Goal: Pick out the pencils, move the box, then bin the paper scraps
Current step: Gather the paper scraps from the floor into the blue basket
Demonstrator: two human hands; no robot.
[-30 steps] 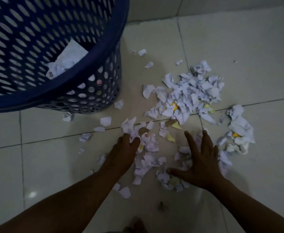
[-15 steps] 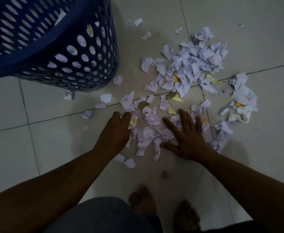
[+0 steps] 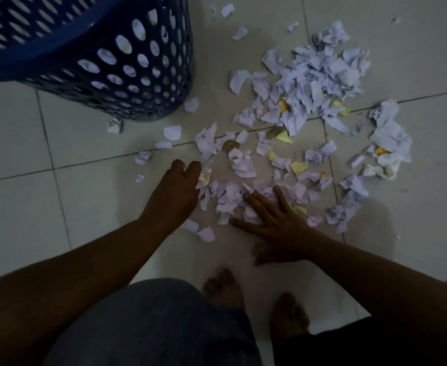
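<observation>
Left hand point(image 3: 176, 190), curled beside scraps, grip unclear, and flat, open right hand point(image 3: 275, 220) rake paper scraps point(image 3: 233, 199) on the floor point(image 3: 58, 207) near the basket point(image 3: 127, 75); loose gathering risks dropped bits.

A floor of pale glossy tiles point(image 3: 415, 62) fills the frame, crossed by dark grout lines: 1 runs from the left edge up toward the right edge, and others cut across it at the left and right of centre. At the bottom centre, 2 bare feet stand on the tiles, the left foot point(image 3: 223, 287) just beside the right foot point(image 3: 289, 317), toes pointing up the frame. A grey-clad knee point(image 3: 153, 326) covers the lower middle of the frame, touching the bottom edge.
</observation>
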